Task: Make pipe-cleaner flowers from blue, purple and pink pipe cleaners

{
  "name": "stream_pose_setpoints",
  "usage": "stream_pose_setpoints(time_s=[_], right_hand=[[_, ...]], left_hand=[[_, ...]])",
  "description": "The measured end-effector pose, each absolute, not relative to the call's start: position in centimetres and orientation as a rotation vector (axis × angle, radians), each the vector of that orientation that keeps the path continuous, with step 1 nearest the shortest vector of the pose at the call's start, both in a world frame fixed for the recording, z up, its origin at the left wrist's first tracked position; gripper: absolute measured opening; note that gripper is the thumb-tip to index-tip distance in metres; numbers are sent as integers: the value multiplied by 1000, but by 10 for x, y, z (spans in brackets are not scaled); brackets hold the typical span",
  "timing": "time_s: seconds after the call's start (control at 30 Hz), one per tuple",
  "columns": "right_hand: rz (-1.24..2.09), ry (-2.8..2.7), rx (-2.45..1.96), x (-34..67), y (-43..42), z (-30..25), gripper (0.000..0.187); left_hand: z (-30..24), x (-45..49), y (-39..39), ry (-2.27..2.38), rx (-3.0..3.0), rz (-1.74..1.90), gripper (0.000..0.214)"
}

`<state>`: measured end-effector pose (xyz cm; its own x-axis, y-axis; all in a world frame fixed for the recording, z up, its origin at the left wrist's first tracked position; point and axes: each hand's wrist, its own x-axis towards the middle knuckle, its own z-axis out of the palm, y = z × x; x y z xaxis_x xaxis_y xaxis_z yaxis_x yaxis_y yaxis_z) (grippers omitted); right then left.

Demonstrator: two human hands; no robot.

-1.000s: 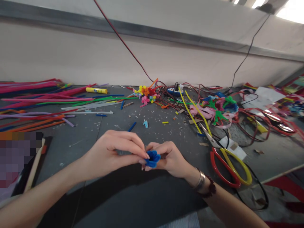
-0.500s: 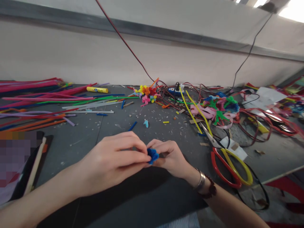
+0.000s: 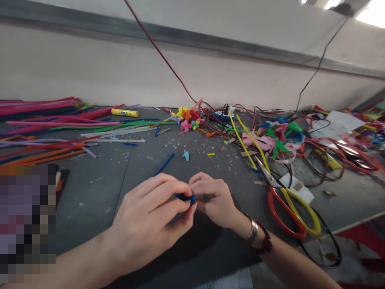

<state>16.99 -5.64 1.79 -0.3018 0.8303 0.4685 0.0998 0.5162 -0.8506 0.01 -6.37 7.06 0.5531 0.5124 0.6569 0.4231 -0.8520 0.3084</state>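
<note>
A small bent piece of blue pipe cleaner is held between both hands above the dark table. My left hand pinches it from the left, fingertips closed on it and partly covering it. From the right, my right hand grips it with curled fingers, and its thumb tip is mostly hidden. Just beyond the hands lie a straight blue pipe cleaner length and a light-blue scrap. Scissors with one red and one yellow handle rest to the right of my right hand.
Pipe cleaners in many colours lie at the left, with a yellow glue stick near them. Small pipe-cleaner flowers sit by the wall. Pink and green pieces, tangled red cords and white paper crowd the right.
My left hand has shifted its grip and its fingers now cover more of the blue piece, which has turned. The right hand stays closed on it, almost in place.
</note>
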Motion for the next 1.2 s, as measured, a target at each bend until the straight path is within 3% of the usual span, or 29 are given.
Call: stream_pose_setpoints(time_s=[0.13, 0.3, 0.43, 0.67, 1.03, 1.2], right_hand=[[876, -1798, -766, 169, -55, 17, 16], [877, -1833, -719, 168, -54, 15, 12], [912, -1831, -719, 169, -54, 16, 16], [987, -1829, -733, 170, -55, 21, 17], [1454, -1727, -665, 170, -57, 20, 4], [1682, -1591, -617, 169, -59, 18, 13]], left_hand=[[77, -6, -55, 837, 2533, 1014, 6], [92, -16, -39, 920, 2419, 721, 25], [91, -13, -40, 926, 2355, 589, 15], [92, -15, -42, 938, 2345, 575, 15], [92, -20, -29, 670, 2257, 368, 16], [96, -20, -26, 582, 2232, 315, 16]])
